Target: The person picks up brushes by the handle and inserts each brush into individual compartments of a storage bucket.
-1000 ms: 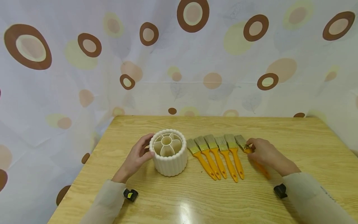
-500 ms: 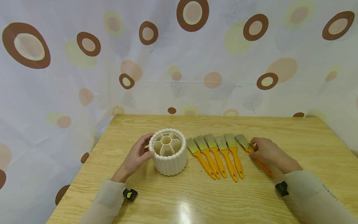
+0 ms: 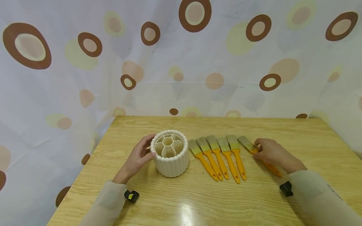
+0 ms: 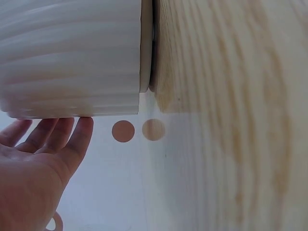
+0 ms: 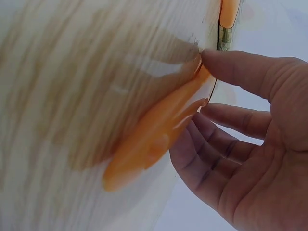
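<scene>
My left hand (image 3: 138, 157) holds the left side of a white, ribbed, round organizer (image 3: 173, 167), thumb and fingers spread around its wall. Petal-like dividers surround a central ring inside it. The left wrist view shows fingertips (image 4: 85, 124) against the organizer's side. With thumb and index finger, my right hand (image 3: 274, 153) pinches a flat paintbrush (image 3: 246, 144) near the top of its orange handle. That brush lies slanted, bristles toward the back left. In the right wrist view its handle (image 5: 154, 127) is close over the table, the other fingers curled beside it.
Several more orange-handled paintbrushes (image 3: 232, 163) lie in a row between the organizer and my right hand, bristles toward the back. The wooden table (image 3: 158, 204) ends at a patterned cloth backdrop (image 3: 198, 100). A small black device (image 3: 131, 196) sits at my left wrist.
The pinched paintbrush has turned, its handle end swinging right while the bristle end stays nearly in place. My right hand has shifted slightly right; my left hand and the organizer hold still.
</scene>
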Tool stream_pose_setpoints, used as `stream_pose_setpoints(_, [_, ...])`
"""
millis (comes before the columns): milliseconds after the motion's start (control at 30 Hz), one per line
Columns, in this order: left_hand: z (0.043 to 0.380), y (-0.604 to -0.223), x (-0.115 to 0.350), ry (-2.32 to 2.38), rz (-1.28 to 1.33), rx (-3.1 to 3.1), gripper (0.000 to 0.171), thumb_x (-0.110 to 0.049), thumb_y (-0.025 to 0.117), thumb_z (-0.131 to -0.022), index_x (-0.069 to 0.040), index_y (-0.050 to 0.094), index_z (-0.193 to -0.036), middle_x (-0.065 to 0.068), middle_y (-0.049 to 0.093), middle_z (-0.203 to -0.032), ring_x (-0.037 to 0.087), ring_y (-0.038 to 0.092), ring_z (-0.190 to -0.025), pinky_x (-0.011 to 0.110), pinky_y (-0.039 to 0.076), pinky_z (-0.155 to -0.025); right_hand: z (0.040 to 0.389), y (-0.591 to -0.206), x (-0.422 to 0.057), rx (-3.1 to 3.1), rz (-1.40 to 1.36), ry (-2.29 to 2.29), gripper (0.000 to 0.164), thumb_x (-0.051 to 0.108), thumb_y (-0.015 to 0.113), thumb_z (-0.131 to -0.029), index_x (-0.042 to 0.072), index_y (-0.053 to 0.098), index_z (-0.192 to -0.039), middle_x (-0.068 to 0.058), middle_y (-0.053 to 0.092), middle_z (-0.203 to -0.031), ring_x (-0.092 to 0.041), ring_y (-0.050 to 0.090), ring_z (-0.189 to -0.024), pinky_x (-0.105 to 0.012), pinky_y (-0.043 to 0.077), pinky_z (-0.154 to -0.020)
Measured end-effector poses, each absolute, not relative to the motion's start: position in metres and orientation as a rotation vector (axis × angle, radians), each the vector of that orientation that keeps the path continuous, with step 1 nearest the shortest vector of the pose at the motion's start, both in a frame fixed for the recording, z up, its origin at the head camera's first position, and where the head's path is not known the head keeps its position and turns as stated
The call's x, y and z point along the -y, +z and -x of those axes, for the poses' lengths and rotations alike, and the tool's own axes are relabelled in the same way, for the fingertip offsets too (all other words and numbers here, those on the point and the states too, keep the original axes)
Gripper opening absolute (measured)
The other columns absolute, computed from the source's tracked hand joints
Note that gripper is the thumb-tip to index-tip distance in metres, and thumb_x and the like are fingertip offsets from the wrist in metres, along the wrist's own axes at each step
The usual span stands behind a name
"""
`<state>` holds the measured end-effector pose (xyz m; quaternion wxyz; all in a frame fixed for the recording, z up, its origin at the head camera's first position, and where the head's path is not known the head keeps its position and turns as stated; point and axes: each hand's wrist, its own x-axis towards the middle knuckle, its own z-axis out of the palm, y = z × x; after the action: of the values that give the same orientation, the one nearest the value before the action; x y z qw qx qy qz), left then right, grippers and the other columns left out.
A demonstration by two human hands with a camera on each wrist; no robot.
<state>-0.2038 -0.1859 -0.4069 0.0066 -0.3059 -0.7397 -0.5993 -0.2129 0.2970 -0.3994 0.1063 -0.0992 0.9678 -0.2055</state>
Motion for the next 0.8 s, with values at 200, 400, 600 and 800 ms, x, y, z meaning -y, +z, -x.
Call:
stream_pose_setpoints(200, [0.2058,-0.4075,0.1857,-1.886,0.972,2.302,0.060,0.001,0.056,-0.090,0.007,0.030,-0.143,0.023,0.039,-0.142,0.046,0.037,-0.127,0.038,0.041,-0.100,0.2155,-0.4004,-0.2962,-2.835,0.242,-0.635,0.061,0.029,0.070,-0.086,-0.015,0.049,-0.122,-0.027,0.061,-0.103,-0.029,0.062,-0.082,-0.043,0.052,-0.068])
stream_pose_setpoints(400, [0.2058,-0.4081,0.1864,-1.883,0.970,2.311,0.060,-0.001,0.056,-0.091,0.005,0.030,-0.144,0.022,0.039,-0.142,0.036,0.040,-0.127,0.041,0.040,-0.100,0.2181,-0.4021,-0.2964,-2.838,0.232,-0.613,0.060,0.030,0.071,-0.085,-0.013,0.051,-0.121,-0.025,0.062,-0.102,-0.028,0.061,-0.082,-0.044,0.051,-0.068])
stream_pose_setpoints(600, [0.2060,-0.4078,0.1864,-1.894,0.978,2.303,0.060,-0.001,0.056,-0.091,0.006,0.029,-0.144,0.023,0.039,-0.142,0.034,0.041,-0.127,0.042,0.040,-0.100,0.2200,-0.4035,-0.2954,-2.852,0.252,-0.587,0.061,0.035,0.072,-0.084,-0.011,0.053,-0.120,-0.025,0.062,-0.103,-0.031,0.061,-0.084,-0.045,0.051,-0.068])
stream_pose_setpoints(800, [0.2064,-0.4099,0.1861,-1.887,0.982,2.298,0.058,0.001,0.055,-0.091,0.004,0.031,-0.144,0.022,0.040,-0.141,0.026,0.043,-0.126,0.034,0.041,-0.100,0.2218,-0.4052,-0.2931,-2.865,0.233,-0.556,0.056,0.035,0.070,-0.086,-0.009,0.056,-0.116,-0.025,0.062,-0.104,-0.033,0.061,-0.086,-0.046,0.051,-0.067])
